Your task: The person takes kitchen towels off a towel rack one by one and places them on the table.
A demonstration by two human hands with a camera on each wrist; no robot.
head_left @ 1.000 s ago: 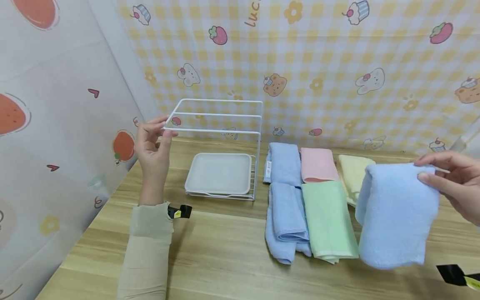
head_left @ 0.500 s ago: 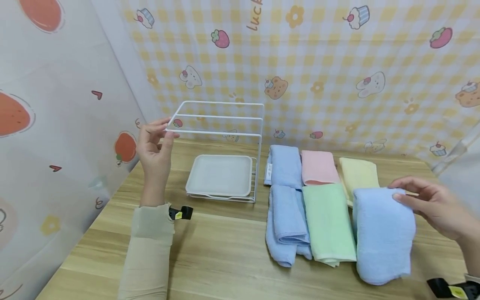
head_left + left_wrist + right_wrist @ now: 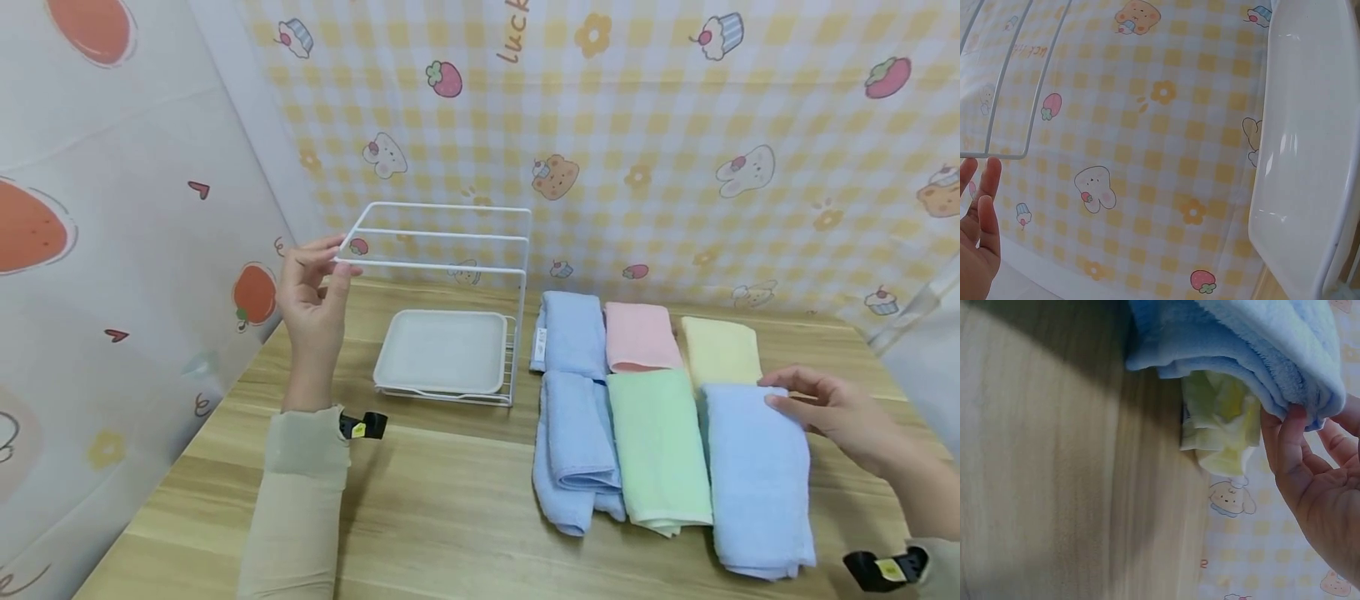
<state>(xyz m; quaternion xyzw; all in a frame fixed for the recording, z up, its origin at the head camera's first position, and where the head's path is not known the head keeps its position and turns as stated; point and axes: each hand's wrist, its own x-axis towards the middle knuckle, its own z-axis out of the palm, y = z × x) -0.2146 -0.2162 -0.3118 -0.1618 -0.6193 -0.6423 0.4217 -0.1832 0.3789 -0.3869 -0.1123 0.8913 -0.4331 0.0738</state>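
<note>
Lower right of the head view: right hand, grip pinching the top edge of the blue towel, which lies flat on the surface. The wrist view shows fingers curled at the towel's edge, the yellow towel just under it. Beside it to the left: green towel, then another blue one. Farther back: pink towel. Center left: left hand, grip pinching the rack by its top front corner; white tray sits in the rack's base.
</note>
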